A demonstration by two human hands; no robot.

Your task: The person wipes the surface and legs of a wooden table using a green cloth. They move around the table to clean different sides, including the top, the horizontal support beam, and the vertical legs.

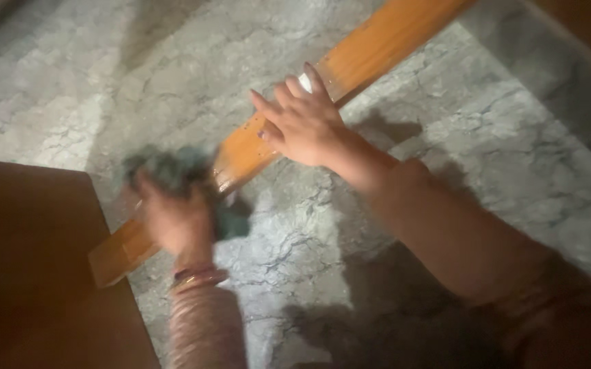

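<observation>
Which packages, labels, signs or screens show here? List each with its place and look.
None in view. Only a long orange-brown wooden plank lying across grey marble floor, the right hand flat on it, the left hand holding a blurred dark teal cloth.

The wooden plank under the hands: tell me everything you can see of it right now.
The wooden plank is a long, flat, orange-brown board with a glossy finish. It runs diagonally from lower left to upper right above a grey marble-look floor; whether it rests on anything is unclear. The right hand lies flat on its middle, fingers spread. The left hand, motion-blurred, presses a dark teal cloth against its lower part. Its lower end lies beside a brown panel.
</observation>
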